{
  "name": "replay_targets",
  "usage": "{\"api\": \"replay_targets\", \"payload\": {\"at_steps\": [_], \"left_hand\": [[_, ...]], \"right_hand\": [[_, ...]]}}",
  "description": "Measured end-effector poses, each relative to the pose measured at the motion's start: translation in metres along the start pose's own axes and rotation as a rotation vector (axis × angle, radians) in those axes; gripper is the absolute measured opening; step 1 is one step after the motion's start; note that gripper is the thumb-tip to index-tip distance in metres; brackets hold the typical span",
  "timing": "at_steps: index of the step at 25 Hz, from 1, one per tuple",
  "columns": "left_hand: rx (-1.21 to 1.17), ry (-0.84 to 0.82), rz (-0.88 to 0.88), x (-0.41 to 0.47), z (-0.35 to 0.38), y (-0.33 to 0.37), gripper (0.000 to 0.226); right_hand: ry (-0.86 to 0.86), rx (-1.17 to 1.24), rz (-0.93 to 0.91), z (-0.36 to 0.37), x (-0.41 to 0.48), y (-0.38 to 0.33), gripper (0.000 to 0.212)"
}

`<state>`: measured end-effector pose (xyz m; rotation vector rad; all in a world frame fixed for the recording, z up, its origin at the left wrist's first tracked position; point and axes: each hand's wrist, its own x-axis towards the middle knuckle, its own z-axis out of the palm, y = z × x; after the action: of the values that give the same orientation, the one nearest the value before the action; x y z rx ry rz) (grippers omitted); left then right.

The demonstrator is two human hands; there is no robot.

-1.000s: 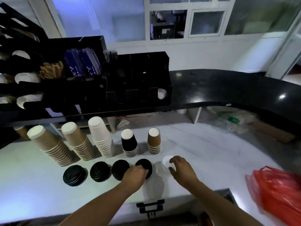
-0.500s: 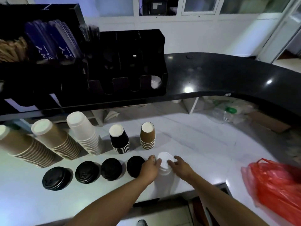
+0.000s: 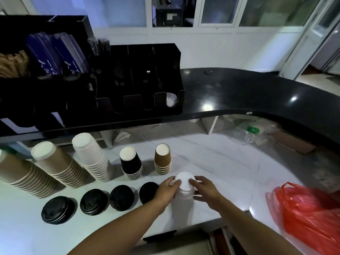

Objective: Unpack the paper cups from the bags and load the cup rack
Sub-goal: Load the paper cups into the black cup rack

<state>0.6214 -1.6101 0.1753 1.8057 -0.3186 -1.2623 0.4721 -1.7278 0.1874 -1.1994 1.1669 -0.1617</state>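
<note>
White marble-look tabletop (image 3: 211,162) fills the lower frame, and near its bottom centre both hands grasp a short stack of white plastic lids (image 3: 184,186), the left hand (image 3: 166,188) on its left side and the right hand (image 3: 205,188) on its right. Left of them lie four black round lids (image 3: 121,197) in a row, with upside-down paper cup stacks (image 3: 92,159) behind. At upper left a black cup rack (image 3: 139,78) stands on a dark counter shelf (image 3: 239,92), and a red plastic bag (image 3: 309,218) sits at lower right.
</note>
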Motion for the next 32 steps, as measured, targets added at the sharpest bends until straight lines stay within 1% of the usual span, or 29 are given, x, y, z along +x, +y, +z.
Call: {"api": "replay_targets", "payload": {"at_steps": [1,3,4,5,7,10,11,12,14,15,16,17,19,21,22,23,25,28,32], "left_hand": [[-0.016,-0.012,-0.003,-0.006,0.002,0.008,0.063],[-0.05,-0.043,-0.008,-0.023,0.004,0.029,0.037],[-0.07,-0.051,0.011,-0.029,0.005,0.039,0.032],[-0.082,-0.051,0.036,-0.036,0.005,0.048,0.032],[-0.115,-0.021,0.119,-0.045,0.005,0.072,0.038],[-0.159,0.052,0.222,-0.05,-0.001,0.113,0.059],[-0.164,0.07,0.261,-0.055,-0.005,0.13,0.061],[-0.164,0.081,0.306,-0.062,-0.01,0.147,0.058],[-0.149,0.123,0.365,-0.071,-0.02,0.18,0.036],[-0.159,0.142,0.391,-0.072,-0.027,0.195,0.027],[-0.166,0.155,0.424,-0.072,-0.034,0.211,0.024],[-0.163,0.164,0.456,-0.071,-0.041,0.226,0.026],[-0.15,0.157,0.508,-0.066,-0.053,0.255,0.03],[-0.155,0.144,0.526,-0.057,-0.068,0.283,0.032],[-0.152,0.14,0.531,-0.051,-0.075,0.297,0.035],[-0.146,0.13,0.536,-0.045,-0.081,0.31,0.039],[-0.138,0.102,0.551,-0.034,-0.09,0.33,0.04],[-0.107,0.077,0.552,-0.014,-0.105,0.352,0.034],[-0.102,0.06,0.528,0.007,-0.117,0.366,0.033]], "right_hand": [[-0.002,0.012,-0.013,-0.003,-0.002,-0.007,0.046],[-0.015,0.003,-0.068,-0.011,-0.01,-0.027,0.042],[-0.021,-0.008,-0.099,-0.016,-0.015,-0.038,0.039],[-0.03,-0.014,-0.135,-0.021,-0.021,-0.05,0.038],[-0.059,-0.04,-0.228,-0.027,-0.033,-0.075,0.04],[-0.081,-0.175,-0.429,-0.029,-0.046,-0.114,0.042],[-0.084,-0.22,-0.499,-0.029,-0.05,-0.129,0.044],[-0.091,-0.245,-0.554,-0.028,-0.053,-0.145,0.046],[-0.139,-0.282,-0.652,-0.027,-0.058,-0.177,0.052],[-0.162,-0.321,-0.716,-0.026,-0.059,-0.193,0.058],[-0.165,-0.385,-0.793,-0.025,-0.058,-0.209,0.066],[-0.145,-0.45,-0.867,-0.025,-0.055,-0.223,0.077],[-0.048,-0.67,-1.007,-0.022,-0.046,-0.252,0.093],[0.06,-0.964,-1.119,-0.017,-0.033,-0.278,0.098],[0.106,-1.052,-1.156,-0.013,-0.026,-0.29,0.097],[0.147,-1.092,-1.184,-0.009,-0.02,-0.301,0.097],[0.213,-1.08,-1.212,0.0,-0.008,-0.32,0.094],[0.292,-1.054,-1.15,0.012,0.007,-0.342,0.089],[0.289,-1.056,-1.11,0.023,0.019,-0.356,0.086]]}}
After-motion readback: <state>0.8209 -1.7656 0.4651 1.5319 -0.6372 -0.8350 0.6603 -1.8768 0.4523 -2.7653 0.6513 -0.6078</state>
